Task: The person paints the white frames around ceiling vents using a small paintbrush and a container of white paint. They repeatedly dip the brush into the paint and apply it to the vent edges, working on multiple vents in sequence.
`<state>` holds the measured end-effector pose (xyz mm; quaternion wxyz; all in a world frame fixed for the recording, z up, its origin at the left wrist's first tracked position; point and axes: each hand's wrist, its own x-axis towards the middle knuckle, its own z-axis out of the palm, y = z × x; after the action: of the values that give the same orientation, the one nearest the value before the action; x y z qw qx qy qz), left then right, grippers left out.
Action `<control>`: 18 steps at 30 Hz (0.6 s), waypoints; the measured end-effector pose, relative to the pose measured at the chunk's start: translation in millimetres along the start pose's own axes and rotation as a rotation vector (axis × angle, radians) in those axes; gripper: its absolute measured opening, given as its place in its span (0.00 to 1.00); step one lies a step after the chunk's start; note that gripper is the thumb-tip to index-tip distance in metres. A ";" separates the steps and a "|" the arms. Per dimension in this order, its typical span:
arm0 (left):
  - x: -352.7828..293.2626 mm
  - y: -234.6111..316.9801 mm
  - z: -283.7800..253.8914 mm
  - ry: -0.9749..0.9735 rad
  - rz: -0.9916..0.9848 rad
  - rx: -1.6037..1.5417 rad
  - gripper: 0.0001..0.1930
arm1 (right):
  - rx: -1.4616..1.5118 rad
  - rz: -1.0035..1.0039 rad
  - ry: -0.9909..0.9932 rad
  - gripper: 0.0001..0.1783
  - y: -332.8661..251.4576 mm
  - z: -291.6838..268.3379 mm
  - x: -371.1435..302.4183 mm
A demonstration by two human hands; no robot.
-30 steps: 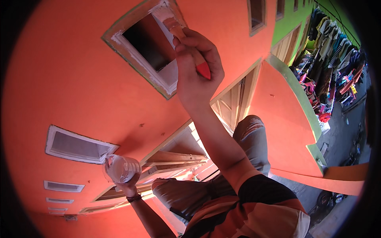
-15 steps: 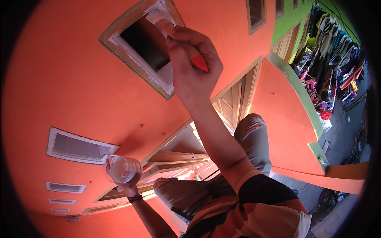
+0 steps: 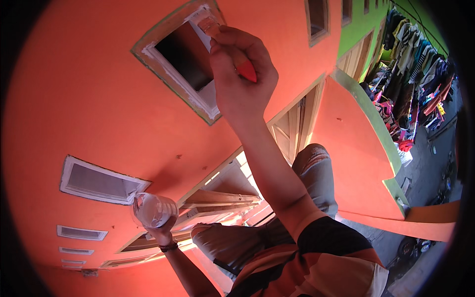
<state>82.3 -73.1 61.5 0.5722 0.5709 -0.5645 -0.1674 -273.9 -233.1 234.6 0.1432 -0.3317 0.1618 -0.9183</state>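
Observation:
My right hand is closed round the handle of a paintbrush with a red tip. Its bristles lie against the inner right side of a small window frame in the orange wall, where white paint covers part of the wood. Dark space shows through the opening. Lower left, my left hand grips a clear plastic cup of white paint, tilted, close to the corner of a second, white-painted window frame.
Smaller white vents continue down the orange wall. Below me are a wooden door frame and my bent knees. A curved, green-edged low wall stands right, with hanging clothes beyond.
The brush has shifted slightly down and right along the frame's inner side, with my right hand following. My left hand and the cup stay nearly in place.

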 end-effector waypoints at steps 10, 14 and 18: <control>-1.9 2.9 1.0 0.002 0.005 -0.027 0.57 | 0.041 0.062 -0.008 0.07 0.9 -7.5 -4.3; -1.8 2.9 0.1 0.008 0.000 -0.029 0.57 | -0.009 0.078 -0.074 0.07 -3.1 -8.3 -8.1; -1.3 2.0 1.5 0.011 0.001 -0.032 0.57 | 0.040 0.115 0.050 0.10 -3.1 -8.1 -2.3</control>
<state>79.8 -72.1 62.1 0.5843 0.5626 -0.5587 -0.1730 -278.0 -227.8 228.6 0.1983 -0.2958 0.1656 -0.9196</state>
